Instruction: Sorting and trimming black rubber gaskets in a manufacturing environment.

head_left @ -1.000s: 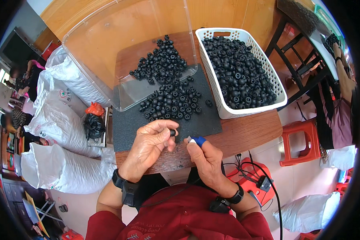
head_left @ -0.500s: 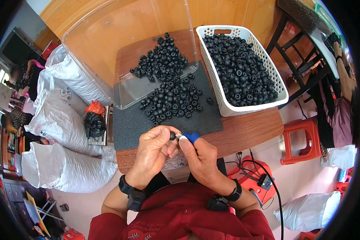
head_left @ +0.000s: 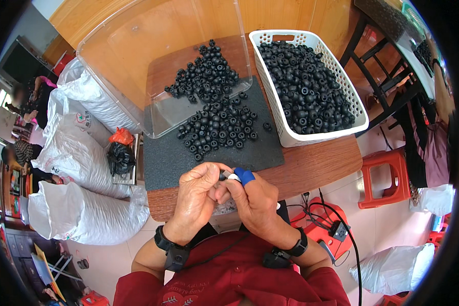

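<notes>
Close together over the table's near edge, my two hands meet fingertip to fingertip. My left hand (head_left: 195, 196) is closed, pinching a small round black piece (head_left: 222, 176) that the fingers mostly hide. My right hand (head_left: 257, 201), with a blue cover (head_left: 245, 176) on its index finger, is closed around a small white-handled tool (head_left: 233, 177). The tool's pale tip meets the black piece; its exact kind is hidden. Just beyond lies a loose pile of black hollow pieces (head_left: 219, 127) on a dark mat (head_left: 163, 158).
A clear plastic bin (head_left: 176, 122) on its side holds more black pieces. To its right stands a white basket (head_left: 285, 137) heaped with them. White sacks (head_left: 81, 211) line the left floor; a red stool (head_left: 385, 178) is at right. Other people sit at both sides.
My fingers have drawn closer around the black piece, covering more of it. The right hand has turned slightly. Pile and basket look the same.
</notes>
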### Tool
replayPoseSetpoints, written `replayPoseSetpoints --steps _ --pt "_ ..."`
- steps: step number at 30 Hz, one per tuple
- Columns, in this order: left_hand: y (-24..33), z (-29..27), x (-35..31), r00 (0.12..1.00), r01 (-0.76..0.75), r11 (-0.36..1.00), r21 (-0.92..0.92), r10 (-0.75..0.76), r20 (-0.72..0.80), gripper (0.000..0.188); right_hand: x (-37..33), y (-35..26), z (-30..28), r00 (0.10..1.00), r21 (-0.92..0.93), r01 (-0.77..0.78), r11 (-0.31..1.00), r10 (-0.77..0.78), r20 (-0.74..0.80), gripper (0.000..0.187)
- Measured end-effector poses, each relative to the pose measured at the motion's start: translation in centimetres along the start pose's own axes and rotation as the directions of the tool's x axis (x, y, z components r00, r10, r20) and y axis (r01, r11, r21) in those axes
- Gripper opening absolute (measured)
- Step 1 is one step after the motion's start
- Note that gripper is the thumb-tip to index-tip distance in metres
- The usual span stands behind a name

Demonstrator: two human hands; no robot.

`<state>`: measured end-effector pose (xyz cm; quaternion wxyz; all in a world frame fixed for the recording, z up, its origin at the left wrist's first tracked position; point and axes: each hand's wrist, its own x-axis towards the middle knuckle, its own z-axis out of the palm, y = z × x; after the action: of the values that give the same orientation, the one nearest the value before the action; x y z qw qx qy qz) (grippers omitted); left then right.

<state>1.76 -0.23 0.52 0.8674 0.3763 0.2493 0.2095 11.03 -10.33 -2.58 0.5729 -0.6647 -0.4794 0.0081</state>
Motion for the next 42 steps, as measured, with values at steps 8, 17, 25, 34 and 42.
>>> replayPoseSetpoints --steps 8,17,25,34,42 --pt "-0.2 0.7 -0.6 0.999 -0.020 1.000 0.023 0.021 -0.027 0.034 0.3 0.3 -0.1 0.976 -0.202 0.176 0.963 -0.198 -0.094 0.029" --pt "-0.7 0.4 -0.5 0.997 0.019 1.000 -0.006 -0.020 -0.076 0.033 0.0 1.1 0.3 0.964 -0.234 0.238 0.943 -0.258 -0.059 0.031" --pt "-0.8 -0.1 -0.6 0.998 0.065 0.994 -0.082 -0.066 -0.002 0.034 -0.3 0.5 0.4 0.995 0.093 0.083 0.992 -0.078 -0.057 0.018" --pt "-1.2 0.2 -0.5 0.998 -0.030 0.999 -0.038 0.027 -0.062 0.032 0.0 -0.4 -0.1 0.970 0.282 -0.238 0.929 0.242 0.022 0.016" --pt "-1.5 -0.1 -0.9 0.987 -0.143 0.986 0.081 0.148 -0.059 0.022 0.5 -1.1 -0.5 0.887 0.467 -0.455 0.758 0.434 0.160 0.018"
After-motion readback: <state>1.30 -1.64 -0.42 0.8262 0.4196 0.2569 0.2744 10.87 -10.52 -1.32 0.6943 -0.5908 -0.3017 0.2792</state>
